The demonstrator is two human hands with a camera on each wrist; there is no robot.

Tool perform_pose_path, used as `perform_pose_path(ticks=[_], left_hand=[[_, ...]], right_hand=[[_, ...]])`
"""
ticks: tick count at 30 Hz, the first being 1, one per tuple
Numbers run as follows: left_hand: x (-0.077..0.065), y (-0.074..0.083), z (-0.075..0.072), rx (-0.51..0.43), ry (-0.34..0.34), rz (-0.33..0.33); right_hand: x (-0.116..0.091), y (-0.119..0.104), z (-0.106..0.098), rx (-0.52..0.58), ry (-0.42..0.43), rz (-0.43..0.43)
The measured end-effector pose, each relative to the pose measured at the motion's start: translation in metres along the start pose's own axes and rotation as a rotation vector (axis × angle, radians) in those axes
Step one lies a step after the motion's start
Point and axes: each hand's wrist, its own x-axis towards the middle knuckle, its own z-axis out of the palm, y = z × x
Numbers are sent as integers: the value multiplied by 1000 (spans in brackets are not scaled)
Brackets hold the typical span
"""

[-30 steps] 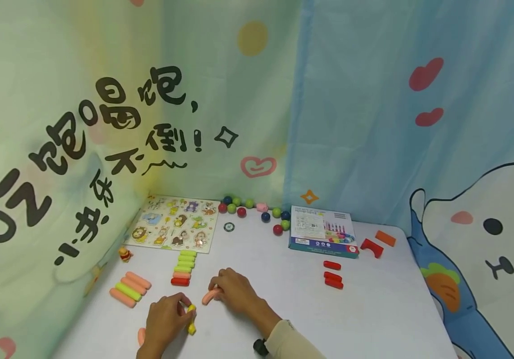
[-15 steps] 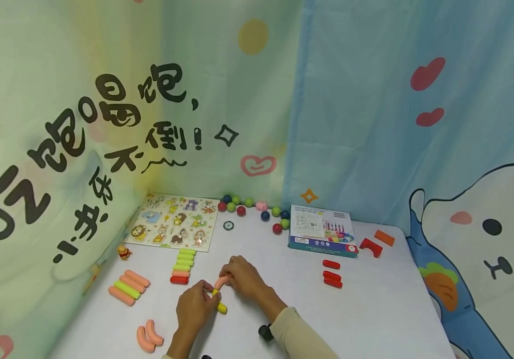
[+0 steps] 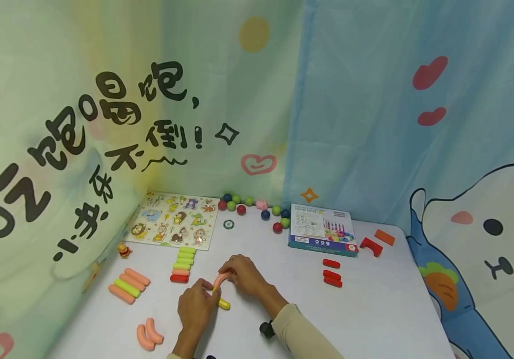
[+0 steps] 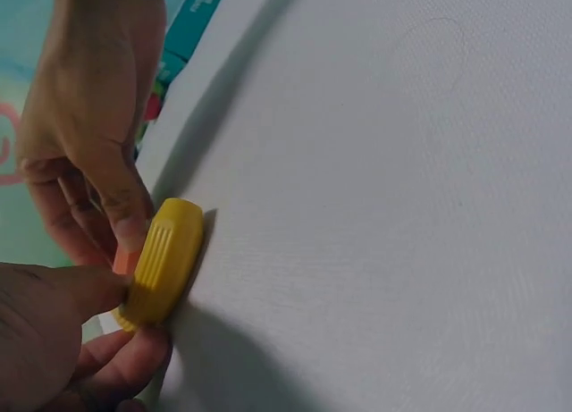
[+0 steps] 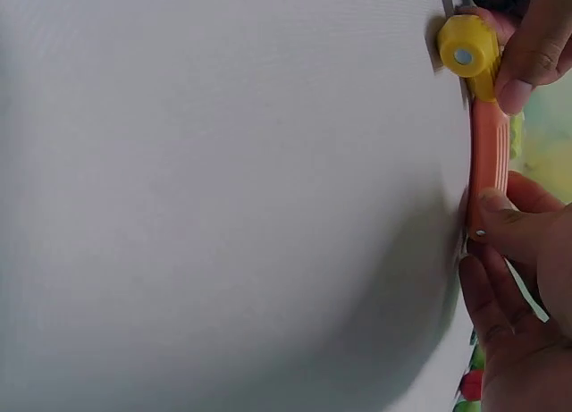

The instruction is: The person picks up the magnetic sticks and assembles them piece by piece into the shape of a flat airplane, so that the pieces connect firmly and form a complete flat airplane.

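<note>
Near the front middle of the table, my left hand (image 3: 195, 305) pinches a ribbed yellow toy stick (image 3: 223, 303) between thumb and fingers. Just beyond it, my right hand (image 3: 245, 275) pinches the far end of a curved salmon-pink stick (image 3: 221, 279). From the right wrist, the pink stick (image 5: 489, 153) shows a small metal disc at its end and meets the yellow stick (image 5: 469, 46) at the other. The left wrist view has the yellow stick (image 4: 165, 260) hiding most of the pink one.
Two curved pink sticks (image 3: 150, 333) lie left of my left hand. Straight sticks (image 3: 128, 287) form a row beyond them. Further back are a lime row (image 3: 186, 261), an animal puzzle board (image 3: 173, 219), coloured balls (image 3: 241, 210) and a box (image 3: 323, 229). Red sticks (image 3: 332, 275) lie right.
My left hand has moved right and forward with the yellow stick, and my right hand slightly right with the pink one. The sticks, apart a second ago, now meet end to end.
</note>
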Motion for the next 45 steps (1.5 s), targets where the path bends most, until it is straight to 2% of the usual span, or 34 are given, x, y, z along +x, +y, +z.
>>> perform_pose_path(ticks=[8,13,19,24,29,32,37,41,45], left_hand=[[1,3,8,3,94,44],[1,3,9,-11,130,47],[0,0,5,-15,130,17],[-1,-1,3,-15,122,-18],[-2,-2,1,-14,119,-32],[-4,-3,-1,-15,126,-27],[-5,-3,-3,-5,124,-36],[-3,-3,-1,14,103,-33],[0,-1,3,26,99,5]], right_hand=[[-1,-4,-1,55,13,14],[6,-11,-2,56,8,17],[32,-29,6,-125,-20,-27],[58,-50,13,-251,-116,-69],[69,-58,15,-334,-197,-84],[67,-52,15,-410,-155,-105],[60,-33,15,-493,30,-44],[56,-25,17,-453,121,68],[59,-27,23,-380,114,108]])
